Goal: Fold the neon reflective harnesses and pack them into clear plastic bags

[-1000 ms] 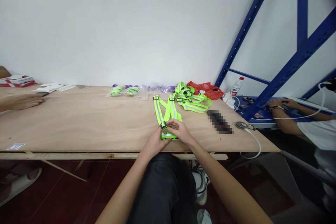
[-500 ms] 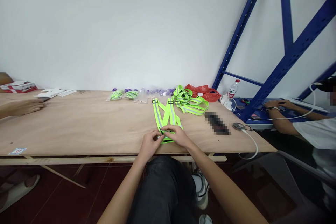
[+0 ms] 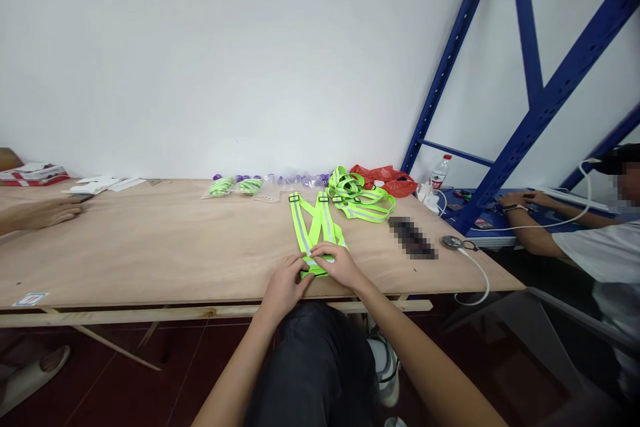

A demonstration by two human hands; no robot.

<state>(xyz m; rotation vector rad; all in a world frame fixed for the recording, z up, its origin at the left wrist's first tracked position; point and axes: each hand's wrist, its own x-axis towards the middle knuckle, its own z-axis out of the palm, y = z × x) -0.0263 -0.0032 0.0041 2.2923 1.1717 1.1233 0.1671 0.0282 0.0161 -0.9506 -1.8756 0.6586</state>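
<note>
Two hands rest at the near edge of the light plywood table [image 3: 150, 247]. The left hand [image 3: 284, 285] has its fingers [image 3: 301, 265] extended and close together, with the tips laid on the near folded end of the neon yellow-green reflective strap harness [image 3: 316, 227]. The right hand [image 3: 340, 265] covers the same end, its fingers [image 3: 320, 252] bent over the webbing; it cannot be determined whether they pinch it. The harness lies flat and its two crossed straps run away from the fingers. Beyond the fingers and slightly to the right lies a heap of matching neon straps [image 3: 361, 198], with a crumpled red plastic bag [image 3: 393, 180] behind it. Right of the fingers lies a round metal disc on a white cable [image 3: 451, 242]. Far left of the fingers, another person's hand [image 3: 47, 210] rests on the table.
</note>
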